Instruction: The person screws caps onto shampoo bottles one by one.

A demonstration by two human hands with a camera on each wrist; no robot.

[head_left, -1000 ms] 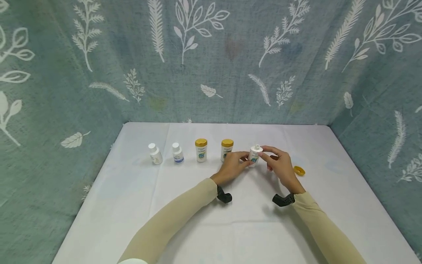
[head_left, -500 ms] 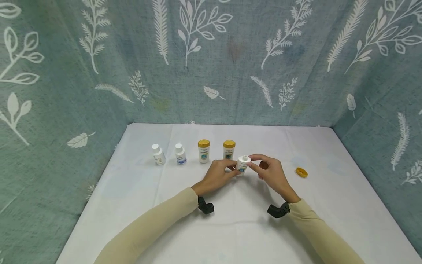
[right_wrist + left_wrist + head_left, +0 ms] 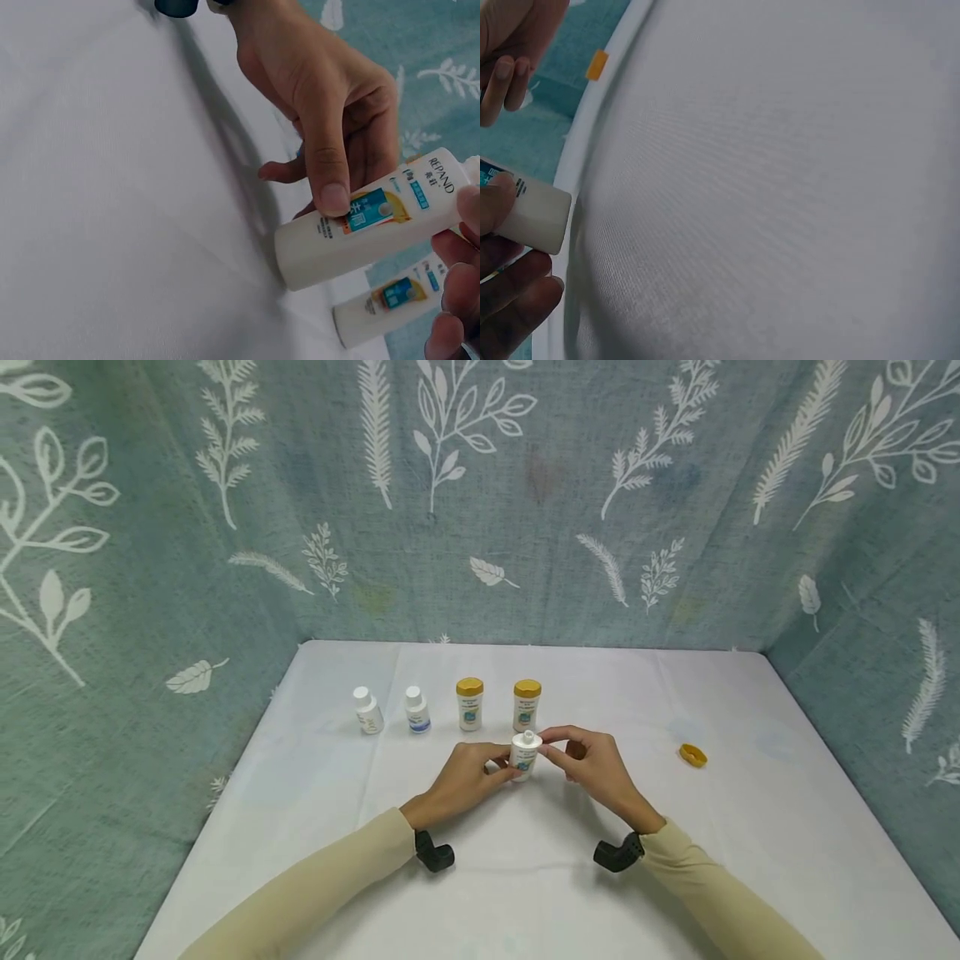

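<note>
In the head view, a white bottle [image 3: 524, 753] with a small white nozzle on top is held between both hands, slightly tilted. My left hand [image 3: 467, 774] grips its lower body, thumb across the blue and orange label, as the right wrist view shows on the bottle [image 3: 375, 221]. With thumb and fingers, my right hand [image 3: 592, 767] pinches it near the shoulder, just below the nozzle. The bottle's base [image 3: 544, 217] sticks out past the left fingers in the left wrist view. To the right on the table lies an upturned yellow cap [image 3: 693, 755].
Two white bottles with yellow caps stand behind the hands, one at left [image 3: 470, 703] and one nearer [image 3: 526, 705]. Farther left are two smaller white-capped bottles [image 3: 367, 710] [image 3: 417, 710]. A leaf-patterned curtain [image 3: 480, 502] borders the white table [image 3: 525, 902] at back and sides.
Both hands have carried the bottle leftward and toward the person, from beside the yellow-capped row to in front of it. The yellow cap stays on the table.
</note>
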